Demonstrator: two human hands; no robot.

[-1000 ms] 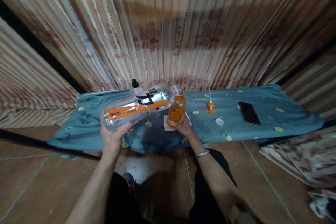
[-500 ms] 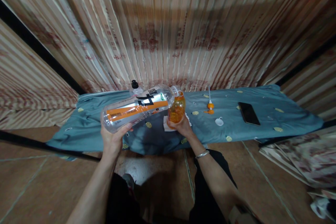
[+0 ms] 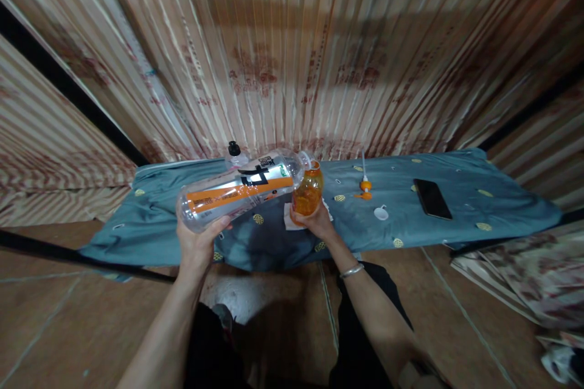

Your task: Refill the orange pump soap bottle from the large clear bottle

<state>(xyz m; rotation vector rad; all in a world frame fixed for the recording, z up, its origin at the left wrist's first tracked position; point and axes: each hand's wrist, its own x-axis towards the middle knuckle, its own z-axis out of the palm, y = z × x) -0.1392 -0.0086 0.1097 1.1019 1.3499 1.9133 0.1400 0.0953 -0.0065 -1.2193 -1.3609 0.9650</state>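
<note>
Two bottles held | left hand [image 3: 197, 246] fingers wrapped round base of one large clear bottle [image 3: 239, 189], neck tipped onto one orange bottle [image 3: 308, 193] | right hand [image 3: 318, 223] fingers clasp that, above blue sheet [image 3: 396, 179] | one phone [image 3: 432, 197], one white cap [image 3: 381, 213] right of them.

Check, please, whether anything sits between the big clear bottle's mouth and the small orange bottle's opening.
Nothing visible does: the big clear bottle, tilted in the left hand, meets the top of the small orange bottle in the right hand.
</note>
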